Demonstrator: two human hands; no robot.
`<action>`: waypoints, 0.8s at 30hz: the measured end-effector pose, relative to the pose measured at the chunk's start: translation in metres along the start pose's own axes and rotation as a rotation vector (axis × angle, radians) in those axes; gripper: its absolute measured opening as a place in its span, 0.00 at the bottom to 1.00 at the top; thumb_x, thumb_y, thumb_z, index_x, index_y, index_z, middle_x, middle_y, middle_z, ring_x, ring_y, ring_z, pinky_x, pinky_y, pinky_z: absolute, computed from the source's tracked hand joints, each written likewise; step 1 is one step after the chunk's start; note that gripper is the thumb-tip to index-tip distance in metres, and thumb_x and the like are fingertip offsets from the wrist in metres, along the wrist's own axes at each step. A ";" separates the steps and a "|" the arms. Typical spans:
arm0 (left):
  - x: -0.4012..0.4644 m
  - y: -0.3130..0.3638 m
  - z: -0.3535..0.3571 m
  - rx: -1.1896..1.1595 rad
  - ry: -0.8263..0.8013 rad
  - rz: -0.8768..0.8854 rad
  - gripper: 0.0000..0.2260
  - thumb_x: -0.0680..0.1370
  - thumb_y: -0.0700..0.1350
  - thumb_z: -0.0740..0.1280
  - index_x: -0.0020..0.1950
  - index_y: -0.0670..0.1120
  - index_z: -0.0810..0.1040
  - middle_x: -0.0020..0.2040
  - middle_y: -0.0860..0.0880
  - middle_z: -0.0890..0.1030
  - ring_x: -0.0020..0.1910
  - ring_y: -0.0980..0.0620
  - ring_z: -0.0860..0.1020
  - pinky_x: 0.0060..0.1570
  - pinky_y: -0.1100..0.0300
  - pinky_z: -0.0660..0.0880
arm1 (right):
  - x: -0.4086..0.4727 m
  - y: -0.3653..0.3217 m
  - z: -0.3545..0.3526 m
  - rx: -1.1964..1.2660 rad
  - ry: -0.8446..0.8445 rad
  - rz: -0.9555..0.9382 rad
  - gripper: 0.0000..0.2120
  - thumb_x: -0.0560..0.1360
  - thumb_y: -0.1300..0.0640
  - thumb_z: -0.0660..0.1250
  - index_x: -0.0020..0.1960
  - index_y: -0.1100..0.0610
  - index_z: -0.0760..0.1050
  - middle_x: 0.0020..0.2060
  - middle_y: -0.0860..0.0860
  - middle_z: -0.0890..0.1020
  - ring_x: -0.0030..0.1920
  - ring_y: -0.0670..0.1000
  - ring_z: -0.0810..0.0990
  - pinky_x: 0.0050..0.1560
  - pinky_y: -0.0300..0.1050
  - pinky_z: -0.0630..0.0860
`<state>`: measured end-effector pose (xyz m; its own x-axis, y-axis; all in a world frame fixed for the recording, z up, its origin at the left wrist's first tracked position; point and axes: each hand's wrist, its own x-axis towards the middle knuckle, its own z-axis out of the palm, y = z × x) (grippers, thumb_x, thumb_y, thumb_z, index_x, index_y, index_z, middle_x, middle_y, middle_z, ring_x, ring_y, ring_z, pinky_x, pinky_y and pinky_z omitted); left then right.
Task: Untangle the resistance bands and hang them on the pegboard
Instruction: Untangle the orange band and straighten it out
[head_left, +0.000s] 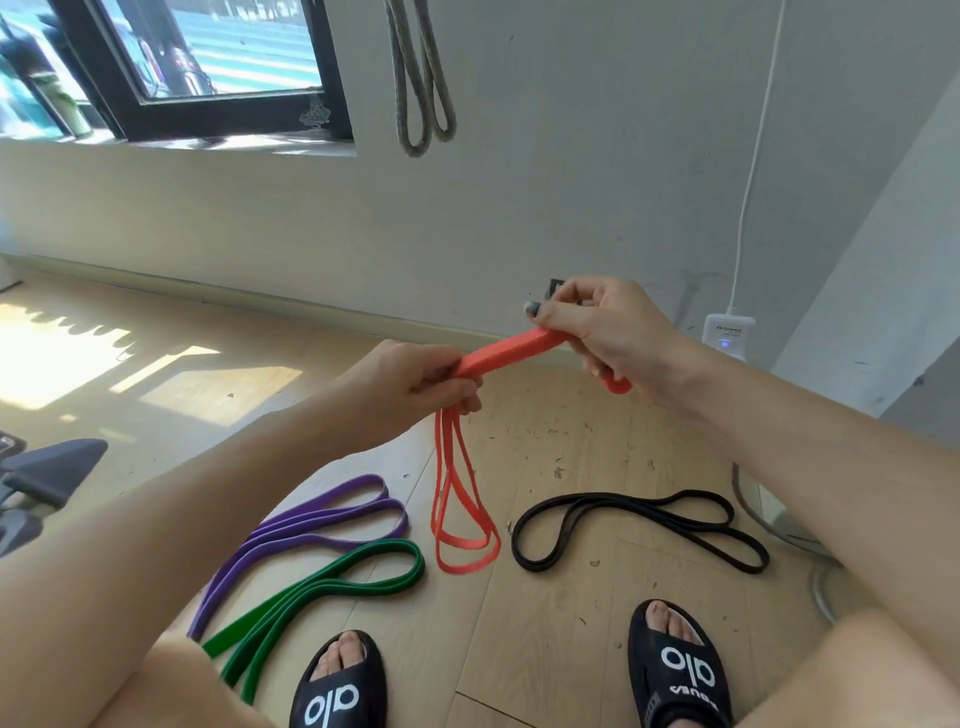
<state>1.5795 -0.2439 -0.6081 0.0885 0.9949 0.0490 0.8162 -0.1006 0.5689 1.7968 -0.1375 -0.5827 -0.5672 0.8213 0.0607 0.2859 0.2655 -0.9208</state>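
I hold a red resistance band (511, 349) in both hands above the floor. My left hand (415, 384) grips one part of it, and long red loops hang from that hand down to the floor. My right hand (602, 325) pinches the other part, with a short red end sticking out below its fingers. On the wooden floor lie a purple band (311, 525), a green band (322, 582) and a black band (639, 525), each folded into loops. A grey band (421, 83) hangs on the white wall above.
A dark-framed window (208, 67) fills the upper left. A white charger (727, 335) with its cable sits at the wall on the right. A dark chair base (47, 473) stands at the left edge. My feet in black slippers (337, 686) rest below the bands.
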 end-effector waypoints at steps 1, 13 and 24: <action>-0.001 0.002 -0.003 0.019 -0.008 0.012 0.06 0.82 0.48 0.65 0.55 0.49 0.80 0.46 0.59 0.85 0.47 0.63 0.84 0.55 0.63 0.80 | 0.000 0.007 -0.004 -0.083 -0.048 0.017 0.13 0.79 0.48 0.70 0.45 0.58 0.78 0.26 0.49 0.73 0.23 0.48 0.69 0.21 0.37 0.64; 0.000 0.008 -0.012 0.214 -0.119 0.073 0.09 0.82 0.50 0.64 0.54 0.47 0.81 0.44 0.60 0.83 0.44 0.64 0.83 0.53 0.62 0.81 | 0.003 0.022 0.012 -0.751 -0.298 0.008 0.24 0.85 0.38 0.49 0.43 0.51 0.74 0.38 0.47 0.82 0.43 0.50 0.78 0.43 0.47 0.70; -0.003 0.020 -0.004 0.050 -0.133 0.049 0.10 0.84 0.46 0.64 0.47 0.50 0.83 0.42 0.55 0.85 0.43 0.61 0.83 0.50 0.66 0.79 | -0.004 -0.001 0.067 -0.352 -0.287 -0.051 0.28 0.82 0.31 0.45 0.48 0.52 0.73 0.36 0.50 0.86 0.31 0.45 0.82 0.41 0.47 0.77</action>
<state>1.5929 -0.2493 -0.5932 0.2012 0.9789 -0.0348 0.8362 -0.1531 0.5267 1.7470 -0.1751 -0.6078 -0.7643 0.6428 -0.0522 0.4688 0.4982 -0.7294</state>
